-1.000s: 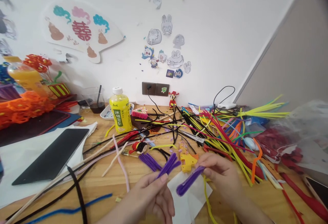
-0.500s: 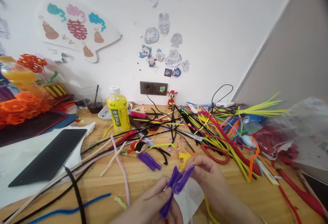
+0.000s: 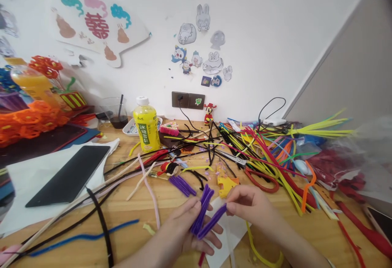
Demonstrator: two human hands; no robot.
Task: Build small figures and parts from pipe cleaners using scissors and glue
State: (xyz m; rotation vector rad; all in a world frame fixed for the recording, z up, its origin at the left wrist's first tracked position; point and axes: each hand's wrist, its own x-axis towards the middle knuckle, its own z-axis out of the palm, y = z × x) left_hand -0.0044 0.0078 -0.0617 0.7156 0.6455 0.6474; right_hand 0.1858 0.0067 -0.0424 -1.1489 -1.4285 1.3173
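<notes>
My left hand (image 3: 187, 229) is closed around a small bundle of purple pipe cleaner pieces (image 3: 202, 213), which stand up out of its fingers. My right hand (image 3: 249, 206) pinches the upper end of one purple piece (image 3: 214, 221) that slants down into the same bundle. Both hands hover just above a white sheet of paper (image 3: 228, 239) at the near edge of the wooden table (image 3: 147, 206). Another short bunch of purple pieces (image 3: 182, 185) lies on the table just beyond my left hand.
A tangle of coloured pipe cleaners (image 3: 266, 153), red-handled scissors (image 3: 260, 178) and a yellow glue gun (image 3: 227, 184) fill the middle and right. A yellow drink bottle (image 3: 146, 126), a dark tablet (image 3: 70, 175) and orange paper flowers (image 3: 27, 119) are at the left.
The purple pieces in my hands were apart a second ago, then pressed together, and now the right hand's piece angles up from the left hand's bundle. The view tilted slightly.
</notes>
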